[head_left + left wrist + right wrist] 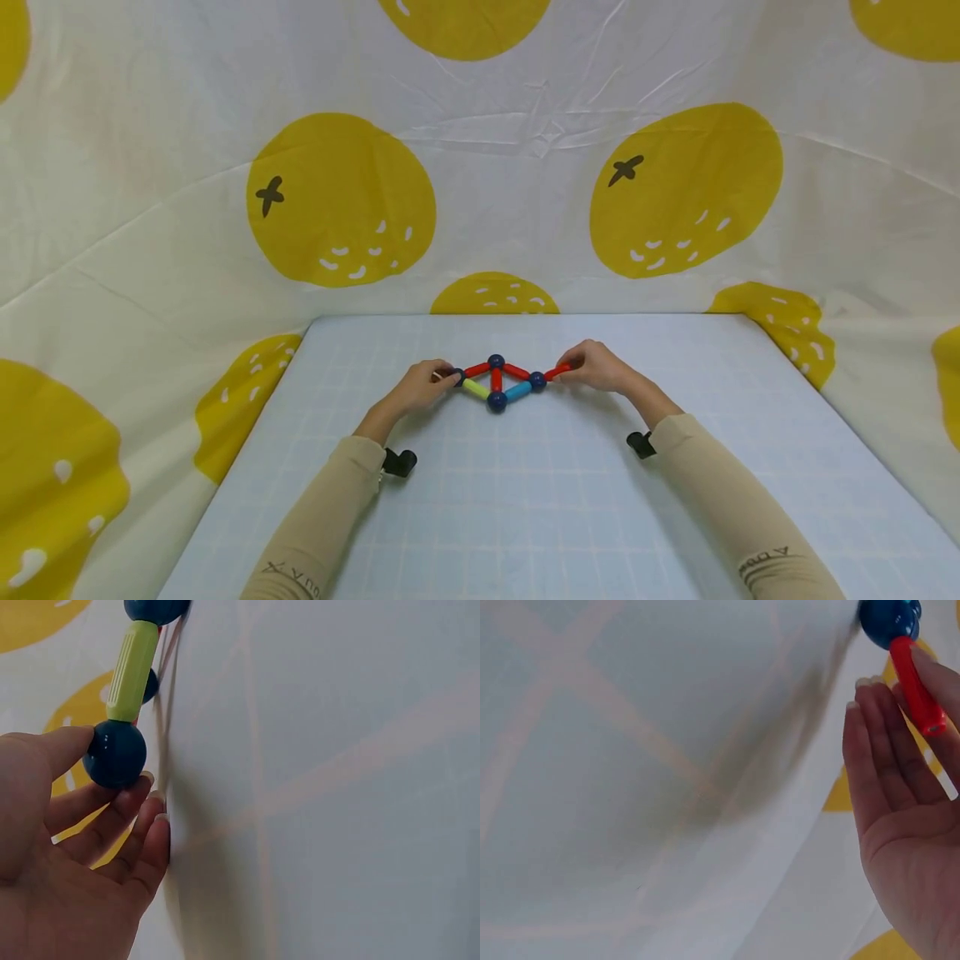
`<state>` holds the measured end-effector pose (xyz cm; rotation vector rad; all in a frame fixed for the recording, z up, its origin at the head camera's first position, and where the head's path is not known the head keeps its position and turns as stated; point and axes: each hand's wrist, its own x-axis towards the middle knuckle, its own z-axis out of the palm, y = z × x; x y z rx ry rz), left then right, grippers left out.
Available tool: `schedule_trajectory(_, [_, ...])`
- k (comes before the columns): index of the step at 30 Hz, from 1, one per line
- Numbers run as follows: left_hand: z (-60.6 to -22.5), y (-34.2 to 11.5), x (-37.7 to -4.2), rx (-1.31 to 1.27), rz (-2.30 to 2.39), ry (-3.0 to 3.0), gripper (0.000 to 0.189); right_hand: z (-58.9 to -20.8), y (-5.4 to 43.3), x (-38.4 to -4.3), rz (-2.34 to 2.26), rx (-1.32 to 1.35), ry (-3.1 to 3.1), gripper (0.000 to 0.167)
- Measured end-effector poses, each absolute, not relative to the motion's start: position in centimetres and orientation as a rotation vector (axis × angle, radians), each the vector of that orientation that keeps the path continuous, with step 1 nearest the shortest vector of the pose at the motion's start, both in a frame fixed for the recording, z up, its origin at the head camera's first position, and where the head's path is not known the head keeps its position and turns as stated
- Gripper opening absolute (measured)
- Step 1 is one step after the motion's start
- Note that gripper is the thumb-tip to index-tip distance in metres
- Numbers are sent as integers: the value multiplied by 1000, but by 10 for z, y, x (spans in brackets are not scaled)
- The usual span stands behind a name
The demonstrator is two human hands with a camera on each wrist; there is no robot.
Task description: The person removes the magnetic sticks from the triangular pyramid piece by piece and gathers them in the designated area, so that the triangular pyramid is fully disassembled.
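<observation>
– Where is your frame of balls and rods (pixel 497 381), and what does each hand do?

– It is at the far part of the worktop (pixel 480 508), between my two hands. With my left hand (pixel 423 387) I pinch the left ball (pixel 115 754), thumb on one side and fingertips on the other. With my right hand (pixel 598 367) I pinch the outer red rod (pixel 917 686) by thumb and forefinger; my other fingers are stretched, and they hold nothing. One end of this rod meets the right ball (pixel 537 382), the other end is bare.

– Does it look heavy to you?

– I judge it is light, and every piece is stiff. The balls are shiny, so I suppose they are a little slippery. The yellow-green rod (pixel 133 671) has ridges, which should give a better grip.

– Is it fragile, then?

– The pieces, probably not. The joints, perhaps: if I twist or pull, a rod could come away from its ball. So I would take hold at a ball, near the joint, and support both sides together. For the outer red rod, the middle of its length seems the best place.
</observation>
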<state>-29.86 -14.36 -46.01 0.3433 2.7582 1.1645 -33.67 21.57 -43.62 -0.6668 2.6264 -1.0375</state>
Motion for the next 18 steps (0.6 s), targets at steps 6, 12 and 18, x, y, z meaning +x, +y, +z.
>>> schedule_trajectory(6, [-461,-145,-297,311,1139,2758,36,-445,217,-341,-995,-676,2628,19])
schedule_trajectory(12, [-465,-145,-299,306,1123,2765,36,-447,217,-341,-980,-642,2635,19])
schedule_trajectory(18, [-468,-145,-299,305,1124,2756,37,-447,216,-338,-933,-602,2652,21])
